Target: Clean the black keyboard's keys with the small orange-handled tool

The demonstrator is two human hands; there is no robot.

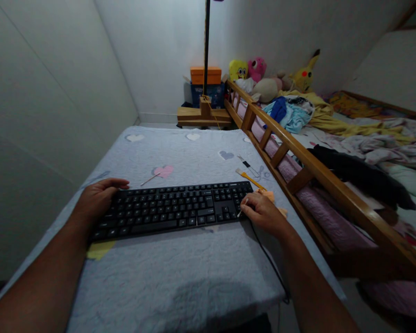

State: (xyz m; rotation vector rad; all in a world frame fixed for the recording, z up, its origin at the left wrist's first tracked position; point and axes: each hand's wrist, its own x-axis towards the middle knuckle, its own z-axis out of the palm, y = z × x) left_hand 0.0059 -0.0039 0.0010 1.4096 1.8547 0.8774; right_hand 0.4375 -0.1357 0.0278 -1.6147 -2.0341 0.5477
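A black keyboard (166, 209) with pale key legends lies on a pale-blue cloth (142, 282).
Right hand (260, 210) pinches a cotton swab (239, 214) at its right end; left hand (97, 196) touches the left, grip unclear.

Keyboard (173, 210) partly hidden by left hand (96, 196), key legends too small to read, pole (206, 46) cropped above

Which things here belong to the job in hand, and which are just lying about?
Part of the job:
black keyboard, left hand at one end
thin swab in the right hand
probably the brush and second swab, lying behind the keyboard

Just lying about, it seems:
yellow plush toy
pink plush toy
orange box
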